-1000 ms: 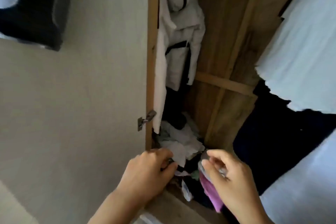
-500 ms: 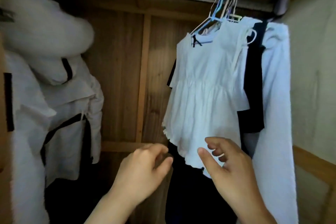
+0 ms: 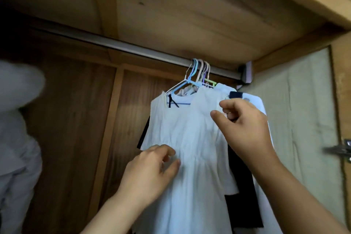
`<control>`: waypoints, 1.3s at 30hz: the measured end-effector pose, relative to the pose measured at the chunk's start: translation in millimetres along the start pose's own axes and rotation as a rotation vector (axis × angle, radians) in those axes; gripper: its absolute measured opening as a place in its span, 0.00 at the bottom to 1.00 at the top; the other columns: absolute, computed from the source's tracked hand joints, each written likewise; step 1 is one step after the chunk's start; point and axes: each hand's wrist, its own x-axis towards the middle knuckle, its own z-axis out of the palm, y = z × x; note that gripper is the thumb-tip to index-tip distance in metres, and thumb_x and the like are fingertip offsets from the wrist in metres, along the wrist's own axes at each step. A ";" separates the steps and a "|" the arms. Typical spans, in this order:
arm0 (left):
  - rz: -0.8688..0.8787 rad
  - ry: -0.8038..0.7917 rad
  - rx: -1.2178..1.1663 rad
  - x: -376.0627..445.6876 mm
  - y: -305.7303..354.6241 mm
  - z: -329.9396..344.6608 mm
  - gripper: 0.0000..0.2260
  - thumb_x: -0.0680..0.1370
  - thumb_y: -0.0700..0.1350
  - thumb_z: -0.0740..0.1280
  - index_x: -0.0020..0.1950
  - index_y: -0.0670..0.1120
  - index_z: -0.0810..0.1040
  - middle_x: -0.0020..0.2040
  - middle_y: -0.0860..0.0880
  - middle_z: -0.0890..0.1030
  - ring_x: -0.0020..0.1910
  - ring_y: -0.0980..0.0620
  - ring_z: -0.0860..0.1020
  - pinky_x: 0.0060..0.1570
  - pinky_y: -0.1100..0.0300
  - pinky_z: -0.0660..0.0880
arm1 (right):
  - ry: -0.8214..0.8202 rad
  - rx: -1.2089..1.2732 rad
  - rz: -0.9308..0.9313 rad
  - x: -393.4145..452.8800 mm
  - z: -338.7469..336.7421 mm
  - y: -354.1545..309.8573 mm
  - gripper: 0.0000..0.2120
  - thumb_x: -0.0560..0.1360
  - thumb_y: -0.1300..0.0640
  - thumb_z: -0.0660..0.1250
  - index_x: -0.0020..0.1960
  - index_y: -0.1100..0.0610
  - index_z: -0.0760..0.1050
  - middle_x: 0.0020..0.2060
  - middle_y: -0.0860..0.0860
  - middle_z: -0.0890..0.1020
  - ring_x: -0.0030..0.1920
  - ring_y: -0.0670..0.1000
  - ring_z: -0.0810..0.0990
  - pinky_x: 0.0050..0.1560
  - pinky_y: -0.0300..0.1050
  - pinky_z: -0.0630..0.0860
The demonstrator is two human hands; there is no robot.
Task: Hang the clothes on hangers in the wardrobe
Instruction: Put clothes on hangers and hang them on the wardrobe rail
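Open, dark room along the rail (image 3: 121, 47) left of centre, bounded by the wardrobe's wooden back panel (image 3: 72, 119); blurred pale garment (image 3: 17, 138) crowding the left edge. Bunched hangers (image 3: 197, 74) crammed at the rail's right end, against the side wall (image 3: 296, 119). White dress (image 3: 190, 138) hanging frontmost at centre, dark garment (image 3: 245, 186) behind. Left hand (image 3: 150, 175) raised at lower centre, loosely curled against the dress, gripping nothing. Right hand (image 3: 245, 129) higher, by the dress's shoulder, thumb and fingers curled, empty.
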 end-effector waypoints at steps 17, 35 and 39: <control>0.039 0.013 0.092 91.4 -25.6 32.8 0.09 0.75 0.62 0.59 0.48 0.59 0.71 0.47 0.60 0.74 0.44 0.60 0.73 0.40 0.67 0.67 | 0.008 -0.502 0.076 111.6 57.6 44.0 0.10 0.76 0.49 0.64 0.54 0.53 0.72 0.53 0.52 0.77 0.55 0.57 0.76 0.42 0.44 0.65; 0.102 0.190 0.131 85.6 -36.1 11.5 0.26 0.67 0.71 0.47 0.58 0.62 0.69 0.56 0.65 0.67 0.52 0.67 0.69 0.45 0.72 0.68 | 0.078 -0.040 0.107 97.8 17.5 66.0 0.05 0.64 0.48 0.75 0.35 0.44 0.79 0.31 0.43 0.81 0.37 0.49 0.80 0.41 0.46 0.76; 0.113 0.348 0.050 63.8 -45.6 1.7 0.32 0.68 0.67 0.49 0.68 0.56 0.68 0.65 0.59 0.68 0.65 0.58 0.66 0.60 0.63 0.67 | -0.007 0.068 0.137 48.7 -1.4 71.5 0.06 0.63 0.50 0.77 0.35 0.45 0.80 0.25 0.44 0.79 0.28 0.47 0.75 0.35 0.45 0.74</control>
